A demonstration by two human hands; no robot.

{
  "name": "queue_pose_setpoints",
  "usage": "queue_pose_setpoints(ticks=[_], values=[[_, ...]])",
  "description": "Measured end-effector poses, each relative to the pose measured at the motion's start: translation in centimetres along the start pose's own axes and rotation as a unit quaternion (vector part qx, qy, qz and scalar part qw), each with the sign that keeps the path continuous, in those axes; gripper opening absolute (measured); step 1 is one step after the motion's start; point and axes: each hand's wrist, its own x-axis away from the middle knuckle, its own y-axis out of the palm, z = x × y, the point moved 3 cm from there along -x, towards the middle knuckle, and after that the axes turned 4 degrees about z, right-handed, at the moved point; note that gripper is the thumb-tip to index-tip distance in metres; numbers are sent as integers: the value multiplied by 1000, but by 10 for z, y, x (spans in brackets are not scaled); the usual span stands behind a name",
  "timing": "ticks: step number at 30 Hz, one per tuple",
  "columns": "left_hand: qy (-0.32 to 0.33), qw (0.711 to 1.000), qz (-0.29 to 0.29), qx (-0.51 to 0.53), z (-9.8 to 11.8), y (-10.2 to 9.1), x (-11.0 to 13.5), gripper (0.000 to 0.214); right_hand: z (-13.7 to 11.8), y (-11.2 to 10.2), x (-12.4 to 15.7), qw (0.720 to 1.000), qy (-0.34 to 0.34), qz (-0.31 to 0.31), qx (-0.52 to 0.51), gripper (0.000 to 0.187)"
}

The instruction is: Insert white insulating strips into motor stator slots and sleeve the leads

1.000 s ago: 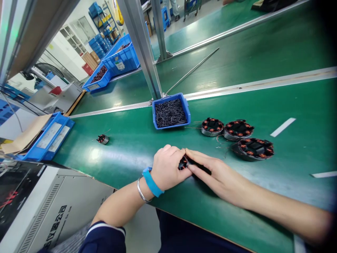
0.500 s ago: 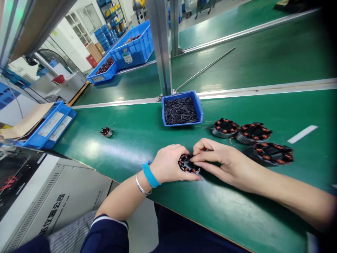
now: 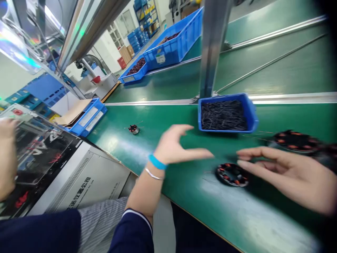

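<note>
A motor stator (image 3: 231, 174), a dark ring with orange copper windings, lies on the green worktop (image 3: 184, 196). My right hand (image 3: 286, 172) is just beside its upper right rim, thumb and forefinger slightly apart with nothing visible between them. I cannot tell whether the thumb touches the ring. To the left of the ring my left hand (image 3: 179, 144) is held empty over the worktop, thumb and fingers spread. Behind both hands stands a blue bin (image 3: 249, 116) of thin black pieces. Larger stators (image 3: 297, 140) lie beyond my right hand, partly hidden by it.
A small stator (image 3: 133, 129) sits alone at the left. Farther back are blue crates (image 3: 171, 49) and a metal post (image 3: 213, 52) beside a thin rod (image 3: 271, 63). Another person's arm (image 3: 7, 158) is over a machine (image 3: 86, 182) at the left edge.
My left hand has let go of the stator, which now lies on the worktop. My hands have moved apart. The view has turned left, and another person's arm has appeared.
</note>
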Motion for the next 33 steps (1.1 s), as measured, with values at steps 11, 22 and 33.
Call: queue_pose_setpoints(ticks=[11,22,33], values=[[-132,962,169,-171,-96,-80,-10,33,-90,0,-115,897,-180,-24,403,23],[202,961,-190,18,17,38,5,15,-75,-4,-117,910,-166,-3,380,30],[130,982,-137,-27,21,52,-5,27,-74,-19,-101,978,-144,48,141,13]])
